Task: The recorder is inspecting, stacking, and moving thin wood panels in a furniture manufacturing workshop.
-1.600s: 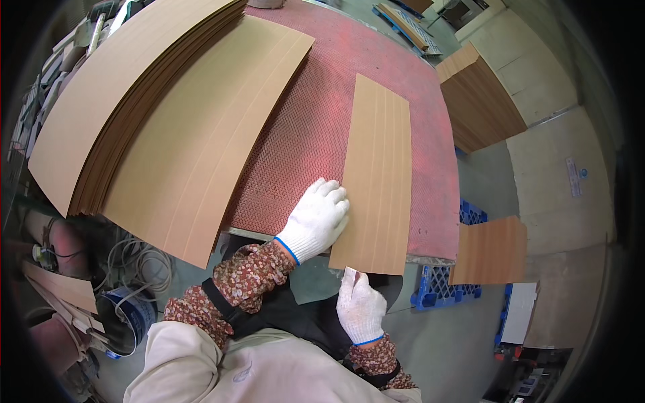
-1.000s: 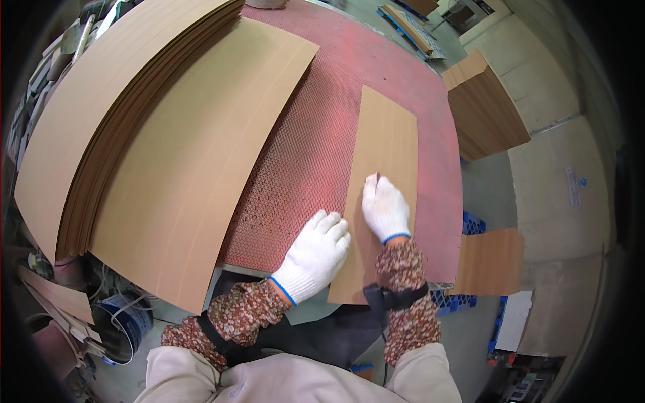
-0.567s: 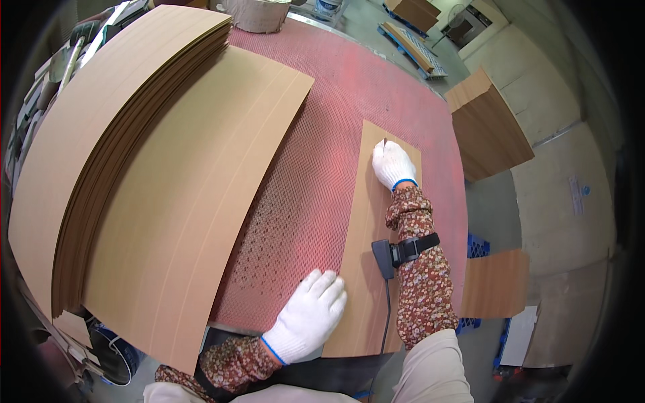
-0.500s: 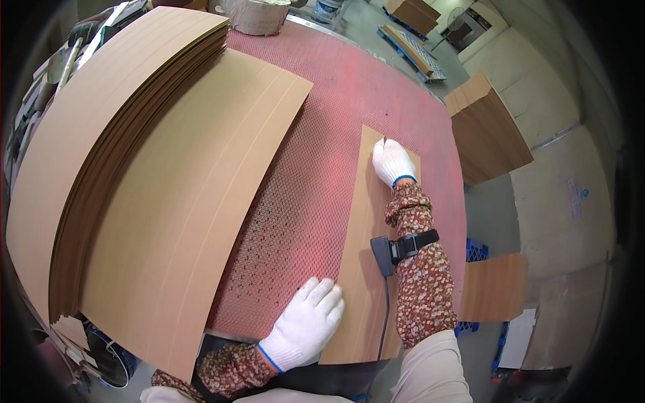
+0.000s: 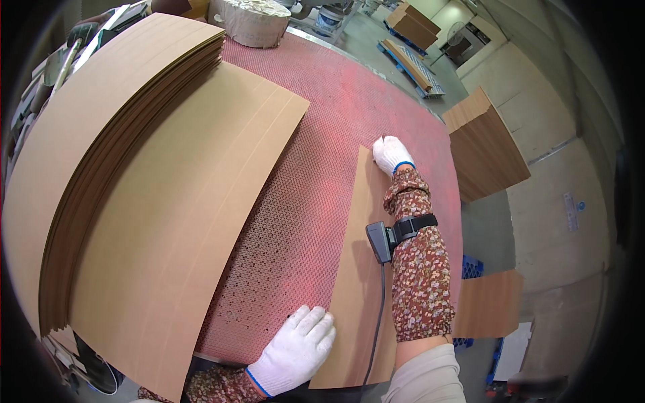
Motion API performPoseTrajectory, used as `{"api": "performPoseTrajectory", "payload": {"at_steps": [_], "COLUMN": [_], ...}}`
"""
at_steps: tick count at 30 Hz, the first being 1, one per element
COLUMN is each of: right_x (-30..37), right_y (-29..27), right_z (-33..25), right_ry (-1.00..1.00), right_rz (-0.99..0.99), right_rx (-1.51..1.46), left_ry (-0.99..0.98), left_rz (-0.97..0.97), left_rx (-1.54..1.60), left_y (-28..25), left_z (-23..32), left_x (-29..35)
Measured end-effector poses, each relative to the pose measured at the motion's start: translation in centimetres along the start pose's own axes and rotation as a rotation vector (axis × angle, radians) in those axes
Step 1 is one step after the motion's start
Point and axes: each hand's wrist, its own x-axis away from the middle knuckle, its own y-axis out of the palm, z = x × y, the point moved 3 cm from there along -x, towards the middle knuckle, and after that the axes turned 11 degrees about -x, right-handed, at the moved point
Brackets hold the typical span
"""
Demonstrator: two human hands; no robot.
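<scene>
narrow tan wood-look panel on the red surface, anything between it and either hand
Nothing visible: the white knit-gloved right hand is at the far end of the narrow tan wood-look panel, the white knit-gloved left hand at its left edge.

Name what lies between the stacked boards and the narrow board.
Red textured surface and, toward the near edge, the gloved left hand, as the head view shows.

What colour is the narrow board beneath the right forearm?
The narrow board is light brown, close to tan; it shows best in the head view.
</scene>
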Motion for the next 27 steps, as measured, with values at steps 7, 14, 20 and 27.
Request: {"api": "performPoseTrajectory", "payload": {"at_steps": [7,14,20,27], "right_x": [3.2,5.5,7.4,10.3], "right_y": [-3.7,-6.4,-6.9,-8.4], "right_z": [0.6,-1.9,-4.3,-7.3], "right_ry": [0.400,0.499,0.589,0.527], "right_rz": [0.129,0.118,0.102,0.078], "right_rx": [-0.455,-0.473,-0.470,-0.428], "left_ry": [0.011,0.006,0.020,0.053], "left_rz": [0.068,0.116,0.148,0.224], "left_rx": [0.025,0.068,0.111,0.128], "left_y": [0.2,-0.7,1.1,-0.6], "left_z": [-0.4,-6.1,-13.0,-19.0], "left_x": [-3.9,-11.2,-19.4,-27.4]}}
